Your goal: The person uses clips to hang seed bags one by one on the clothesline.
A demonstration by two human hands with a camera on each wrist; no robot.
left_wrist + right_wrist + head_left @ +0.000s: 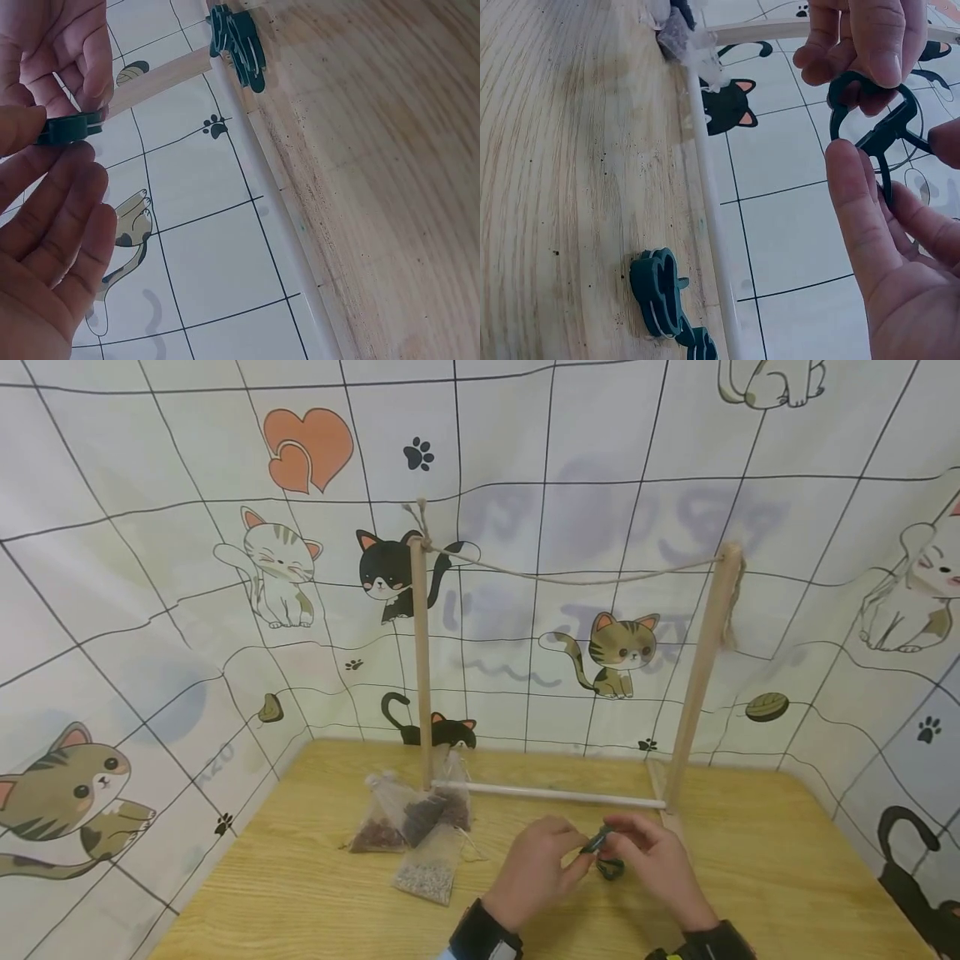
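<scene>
Between both hands is a dark green plastic plant clip [889, 127], with a rounded loop and short handle levers. My left hand [536, 870] pinches the loop, its thumb and fingertips around the curve in the right wrist view. From the other side, my right hand [662, 867] holds the handle end, with the thumb on one lever and fingers along the other. Just below the hands, more green clips [611, 869] lie on the wooden table [300, 902]; the right wrist view shows these clips [656, 292] with their looped shape.
A wooden frame stands beyond the hands, with a left post [423, 668], a right post [701, 685] and a sagging string [577, 582] between their tops. A white rod [547, 792] runs low between the posts. Several mesh bags, including one with pale grains [426, 875], lie at the left post.
</scene>
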